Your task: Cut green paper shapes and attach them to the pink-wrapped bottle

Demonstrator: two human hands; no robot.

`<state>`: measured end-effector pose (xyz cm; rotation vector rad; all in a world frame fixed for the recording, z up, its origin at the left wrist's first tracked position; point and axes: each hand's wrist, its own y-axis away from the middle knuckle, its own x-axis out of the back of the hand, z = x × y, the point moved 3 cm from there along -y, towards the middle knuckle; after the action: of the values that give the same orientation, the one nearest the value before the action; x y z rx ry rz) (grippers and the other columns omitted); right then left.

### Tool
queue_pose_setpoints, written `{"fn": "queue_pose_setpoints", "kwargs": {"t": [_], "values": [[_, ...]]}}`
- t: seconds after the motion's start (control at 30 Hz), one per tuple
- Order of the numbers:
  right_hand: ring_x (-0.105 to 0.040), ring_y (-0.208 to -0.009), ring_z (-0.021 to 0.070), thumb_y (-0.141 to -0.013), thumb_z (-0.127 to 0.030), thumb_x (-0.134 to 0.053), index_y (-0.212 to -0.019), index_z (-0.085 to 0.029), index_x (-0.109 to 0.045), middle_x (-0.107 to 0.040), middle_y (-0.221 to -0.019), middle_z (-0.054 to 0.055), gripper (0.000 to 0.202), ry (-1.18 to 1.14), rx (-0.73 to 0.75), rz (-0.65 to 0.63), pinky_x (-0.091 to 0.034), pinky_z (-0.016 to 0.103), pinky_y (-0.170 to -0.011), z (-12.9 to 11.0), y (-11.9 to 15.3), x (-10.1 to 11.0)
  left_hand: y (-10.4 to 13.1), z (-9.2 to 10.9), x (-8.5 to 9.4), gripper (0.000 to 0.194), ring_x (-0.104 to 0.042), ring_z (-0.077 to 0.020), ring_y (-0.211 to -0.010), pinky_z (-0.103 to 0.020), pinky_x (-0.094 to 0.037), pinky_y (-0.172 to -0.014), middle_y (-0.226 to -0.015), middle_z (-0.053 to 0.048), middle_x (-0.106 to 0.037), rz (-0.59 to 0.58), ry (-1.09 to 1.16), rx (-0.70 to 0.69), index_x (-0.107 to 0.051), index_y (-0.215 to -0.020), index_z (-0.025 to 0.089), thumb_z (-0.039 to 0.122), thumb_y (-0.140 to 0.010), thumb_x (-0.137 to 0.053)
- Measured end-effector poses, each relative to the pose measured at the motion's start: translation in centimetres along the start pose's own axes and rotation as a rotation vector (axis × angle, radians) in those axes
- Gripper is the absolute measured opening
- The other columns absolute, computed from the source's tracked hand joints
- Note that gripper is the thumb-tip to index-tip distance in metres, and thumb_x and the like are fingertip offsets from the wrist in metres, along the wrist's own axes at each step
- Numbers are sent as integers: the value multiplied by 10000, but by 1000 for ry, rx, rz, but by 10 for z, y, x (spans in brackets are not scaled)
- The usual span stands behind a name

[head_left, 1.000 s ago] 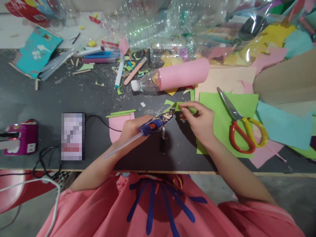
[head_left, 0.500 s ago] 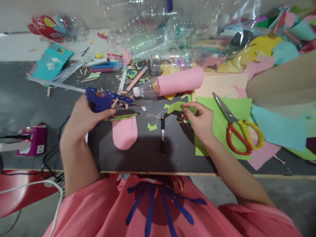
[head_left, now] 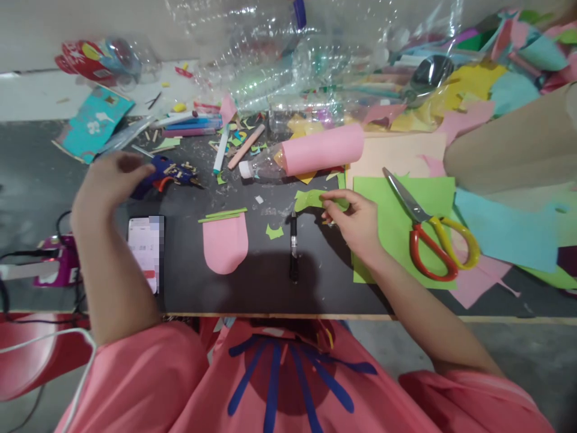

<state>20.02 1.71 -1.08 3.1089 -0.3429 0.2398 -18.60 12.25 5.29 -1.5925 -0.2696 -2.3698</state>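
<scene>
on dark table [head_left: 265, 294], capped pink-wrapped bottle [head_left: 322, 149], right grip [head_left: 356, 225] pinching green paper [head_left: 309, 199], left grip [head_left: 108, 180] at glue gun [head_left: 167, 170], closure unclear

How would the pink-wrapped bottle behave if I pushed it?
The bottle would likely roll, being round and on its side. Its narrow neck might make it swerve. It's probably light, since the clear end looks like thin plastic.

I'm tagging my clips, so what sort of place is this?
Probably a craft workspace, though home or classroom I can't tell: a blue glue gun at the left hand, scissors on green paper, and a clear bottle partly wrapped in pink paper.
</scene>
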Motion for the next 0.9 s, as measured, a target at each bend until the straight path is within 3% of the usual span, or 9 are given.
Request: {"fn": "queue_pose_setpoints", "kwargs": {"t": [0.03,0.1,0.13,0.2,0.23,0.33,0.47,0.6,0.9], "values": [[-608,-489,102,-712,-199,-641,-757,-211,-692,-723,-741,-11,70,1,2,-1,-531,241,-457,-1,1,0,15,13,4,132,-616,-181,-819,-385,-461,-880,-733,23,-626,166,49,-41,-601,-756,189,292,-725,-677],[-603,-481,97,-710,-197,-643,-758,-212,-689,-725,-753,-11,68,9,4,-4,-529,238,-457,-2,2,0,51,46,-1,121,-602,-135,-784,-307,-471,-792,-792,20,-632,245,322,-210,-571,-777,213,327,-776,-612],[-600,-478,94,-711,-197,-644,-760,-212,-688,-724,-754,-13,68,14,3,-6,-528,236,-458,-2,2,0,70,63,-9,171,-579,-106,-666,-280,-472,-691,-735,28,-603,179,512,-255,-546,-752,203,365,-783,-587],[-596,-472,90,-712,-198,-646,-765,-212,-685,-719,-745,-18,67,15,-2,-14,-524,232,-458,-2,4,-1,107,95,-39,269,-590,-112,-668,-265,-477,-639,-764,16,-605,-237,728,-331,-549,-808,193,456,-768,-591],[-595,-469,88,-712,-199,-647,-764,-212,-682,-715,-736,-21,64,12,-4,-18,-522,230,-456,-2,5,-2,124,107,-53,311,-584,-114,-671,-250,-468,-618,-760,16,-600,-365,750,-367,-538,-802,194,471,-714,-649],[-597,-469,90,-720,-203,-645,-767,-211,-675,-704,-710,-26,56,5,-7,-46,-517,225,-450,-2,8,-5,157,124,-86,320,-550,-109,-693,-239,-451,-635,-793,10,-569,-543,771,-404,-506,-826,198,461,-724,-659],[-607,-480,93,-743,-207,-633,-768,-211,-663,-701,-713,-27,40,43,-5,-119,-521,224,-455,-1,14,-11,164,120,-105,297,-436,-107,-627,-241,-391,-605,-663,36,-454,-519,760,-481,-447,-694,203,431,-751,-628],[-609,-477,91,-754,-223,-627,-772,-212,-650,-692,-712,-31,31,42,5,-179,-526,224,-459,2,17,-16,158,116,-110,237,-398,-109,-591,-244,-346,-558,-637,30,-396,-509,783,-389,-404,-622,205,329,-781,-528],[-599,-460,100,-756,-267,-663,-938,-245,-601,-595,-606,-82,193,9,-25,-152,-514,222,-449,3,11,-9,156,114,-106,126,-519,-138,-698,-249,-440,-623,-775,-22,-569,-485,873,-266,-542,-726,200,322,-720,-512]]}}
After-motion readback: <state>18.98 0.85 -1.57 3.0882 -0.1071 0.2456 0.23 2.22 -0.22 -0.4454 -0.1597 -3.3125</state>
